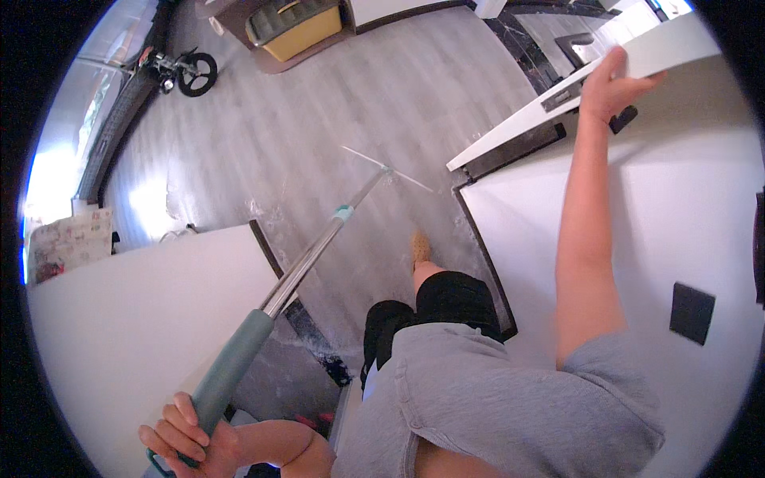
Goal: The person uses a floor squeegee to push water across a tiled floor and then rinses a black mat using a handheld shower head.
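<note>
My left hand [185, 436] is wrapped around the green grip of a long-handled floor squeegee [239, 352], at the lower left. Its metal pole slants up and away to a thin pale blade [406, 178] at the floor. At the upper right, my right hand [615, 89] grips the edge of a white door [520, 122], close to the metal lock plate [560, 99]. A dark door handle [623, 119] sticks out just below that hand. White wet-looking smears mark the grey wood-look floor [334, 107] near the doorway.
White walls [149, 310] flank the doorway on both sides. A small bike with a black wheel [197, 74] stands far left. At the back is a yellow storage box with a dark lid [305, 33]. My foot in a tan clog [421, 248] is on the floor.
</note>
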Tool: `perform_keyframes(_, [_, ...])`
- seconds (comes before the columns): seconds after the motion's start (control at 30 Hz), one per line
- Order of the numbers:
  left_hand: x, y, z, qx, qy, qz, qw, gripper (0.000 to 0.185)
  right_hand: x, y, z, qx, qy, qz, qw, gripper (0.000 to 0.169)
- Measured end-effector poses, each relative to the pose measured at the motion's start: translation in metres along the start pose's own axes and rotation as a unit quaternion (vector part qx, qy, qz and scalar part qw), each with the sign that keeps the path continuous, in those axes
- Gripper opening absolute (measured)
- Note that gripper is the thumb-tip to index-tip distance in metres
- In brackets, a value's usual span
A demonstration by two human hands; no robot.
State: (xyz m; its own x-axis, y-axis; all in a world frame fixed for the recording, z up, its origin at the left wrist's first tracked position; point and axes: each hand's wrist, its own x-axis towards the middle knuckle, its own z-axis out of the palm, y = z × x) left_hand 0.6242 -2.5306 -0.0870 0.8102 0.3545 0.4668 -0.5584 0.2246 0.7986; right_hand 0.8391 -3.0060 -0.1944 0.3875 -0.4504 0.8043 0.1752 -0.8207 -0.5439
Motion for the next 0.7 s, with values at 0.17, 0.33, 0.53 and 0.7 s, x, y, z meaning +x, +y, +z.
perform_keyframes(0.17, [0.029,-0.026,0.057,-0.03,-0.021,-0.029,0.999,0.018,0.028,0.043,0.058,-0.09,0.153,-0.122,0.977,0.062])
perform_keyframes(0.33, [0.051,-0.053,0.091,-0.055,-0.073,-0.019,0.996,0.018,0.005,0.015,0.124,0.051,-0.111,-0.094,0.988,0.072])
perform_keyframes(0.53, [0.079,-0.088,0.131,-0.046,-0.056,-0.016,0.997,0.017,-0.172,-0.037,0.076,0.328,-0.706,-0.038,0.626,0.091])
perform_keyframes(0.7, [0.112,-0.115,0.168,-0.104,-0.103,-0.04,0.989,0.017,-0.214,-0.044,0.123,0.226,-0.632,0.114,0.732,0.021])
